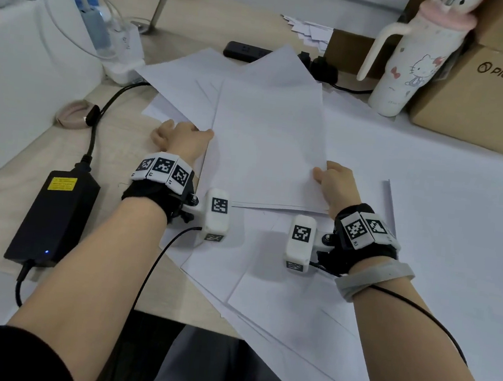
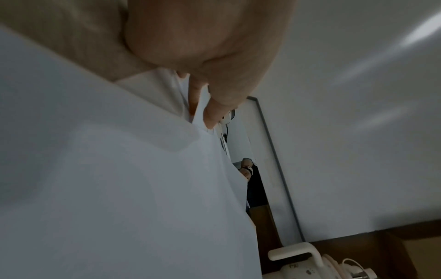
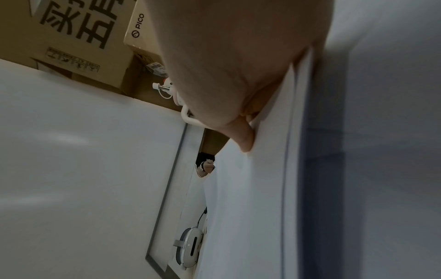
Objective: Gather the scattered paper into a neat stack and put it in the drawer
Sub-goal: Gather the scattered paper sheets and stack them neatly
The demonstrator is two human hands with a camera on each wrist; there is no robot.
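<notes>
Both hands, left (image 1: 184,139) and right (image 1: 336,183), pinched a thin paper (image 1: 267,148) bundle's side edges above the tabletop (image 1: 119,133). Risk: misaligned sheets could slip out; loose sheets (image 1: 294,303) remained underneath.

Paper bundle (image 1: 267,148) gripped at left edge by left hand (image 1: 181,139) and right edge by right hand (image 1: 337,184), loose sheets (image 1: 294,303) under and nearer than both grips, power adapter (image 1: 55,216) left of left hand, tumbler (image 1: 412,61) and cardboard box (image 1: 486,97) beyond right hand.
</notes>
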